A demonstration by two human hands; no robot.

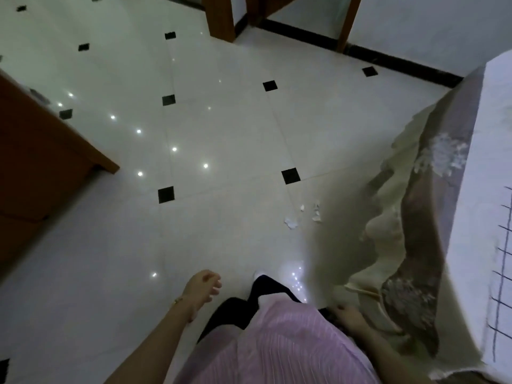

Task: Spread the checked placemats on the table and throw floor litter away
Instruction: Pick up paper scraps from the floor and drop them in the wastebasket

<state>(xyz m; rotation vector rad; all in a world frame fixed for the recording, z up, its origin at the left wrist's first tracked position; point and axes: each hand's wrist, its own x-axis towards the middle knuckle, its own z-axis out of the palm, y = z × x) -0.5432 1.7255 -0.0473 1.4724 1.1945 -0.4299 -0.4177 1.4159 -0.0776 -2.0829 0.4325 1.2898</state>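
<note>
Several small white scraps of litter (303, 216) lie on the pale tiled floor, just left of the hanging tablecloth. A white placemat with dark blue checks (502, 261) lies on the table at the far right edge of the view. My left hand (203, 286) hangs over the floor at bottom centre, fingers loosely curled, holding nothing. My right hand (346, 314) is low beside my pink striped shirt, close to the tablecloth's hem; its fingers are curled and nothing shows in it. Both hands are well short of the litter.
The table (496, 128) on the right is draped in a cream and brown lace-trimmed cloth (410, 239) reaching toward the floor. A brown wooden cabinet (41, 162) stands at the left. Wooden furniture legs (221, 18) rise at the top. Glossy floor tiles (221, 134) carry black diamond insets.
</note>
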